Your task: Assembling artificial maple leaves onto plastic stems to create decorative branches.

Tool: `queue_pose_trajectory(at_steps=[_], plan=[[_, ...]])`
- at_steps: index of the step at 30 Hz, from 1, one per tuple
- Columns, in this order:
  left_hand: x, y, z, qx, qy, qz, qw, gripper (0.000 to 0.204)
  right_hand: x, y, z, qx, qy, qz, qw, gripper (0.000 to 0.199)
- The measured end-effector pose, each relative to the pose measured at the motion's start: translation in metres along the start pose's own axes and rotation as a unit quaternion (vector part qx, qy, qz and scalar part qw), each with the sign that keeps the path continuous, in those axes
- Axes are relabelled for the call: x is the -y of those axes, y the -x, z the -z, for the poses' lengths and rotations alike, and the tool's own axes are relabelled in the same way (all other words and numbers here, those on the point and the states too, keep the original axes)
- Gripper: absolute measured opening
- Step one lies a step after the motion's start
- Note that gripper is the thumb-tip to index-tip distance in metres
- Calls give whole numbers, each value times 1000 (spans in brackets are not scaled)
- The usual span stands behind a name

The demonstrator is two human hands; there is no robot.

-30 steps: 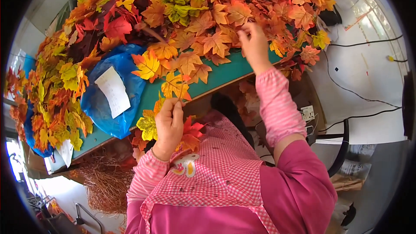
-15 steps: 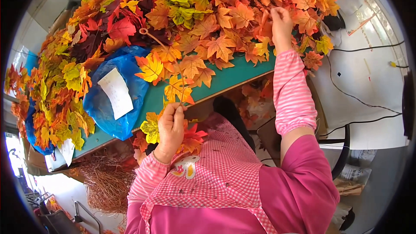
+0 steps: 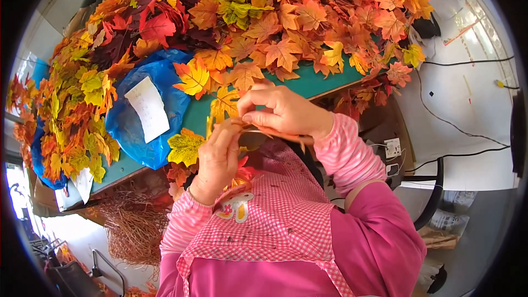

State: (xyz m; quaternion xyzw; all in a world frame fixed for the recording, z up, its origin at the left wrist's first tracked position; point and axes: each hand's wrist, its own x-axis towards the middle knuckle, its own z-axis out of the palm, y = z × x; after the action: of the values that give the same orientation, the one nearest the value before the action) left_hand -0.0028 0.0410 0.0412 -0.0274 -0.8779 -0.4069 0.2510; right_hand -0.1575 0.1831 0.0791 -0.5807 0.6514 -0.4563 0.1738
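My left hand (image 3: 215,157) is closed in a pinch around the stem of an artificial maple leaf spray in front of my apron. A yellow-green leaf (image 3: 186,147) of that spray sticks out to its left, and a red leaf (image 3: 242,172) shows below. Meeting the left fingertips, my right hand (image 3: 286,109) pinches an orange maple leaf (image 3: 283,134), mostly hidden under the palm. Just beyond the joined fingers is a yellow-orange leaf (image 3: 224,103). The point where stem and leaf meet is covered by my fingers.
A deep heap of orange leaves (image 3: 311,16) covers the green table (image 3: 319,80), with yellow-green leaves (image 3: 91,88) at the left. A blue plastic bag (image 3: 124,129) bears a white paper slip (image 3: 147,109). Brown stems (image 3: 132,228) lie bundled below; black cables (image 3: 467,61) run at right.
My right hand has come back from the orange heap to my left hand, bringing an orange leaf. The left hand keeps its pinch on the stem and has shifted only slightly.
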Motion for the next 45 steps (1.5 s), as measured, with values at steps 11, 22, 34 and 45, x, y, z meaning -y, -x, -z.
queue_pose_trajectory(at_steps=[11, 22, 34, 45], plan=[[10, 12, -12, -50, 379, 222, 897, 16, -34, 13, -61, -179, -463, -131, 858, 4], [32, 19, -4, -93, 437, 322, 835, 16, -31, -9, -56, -94, -84, -130, 983, 13], [60, 26, -13, -124, 399, 295, 859, 17, -47, -23, -74, -76, -255, -164, 950, 9], [56, 24, -9, -123, 341, 284, 888, 17, -57, -27, -76, -72, -383, -224, 893, 11]])
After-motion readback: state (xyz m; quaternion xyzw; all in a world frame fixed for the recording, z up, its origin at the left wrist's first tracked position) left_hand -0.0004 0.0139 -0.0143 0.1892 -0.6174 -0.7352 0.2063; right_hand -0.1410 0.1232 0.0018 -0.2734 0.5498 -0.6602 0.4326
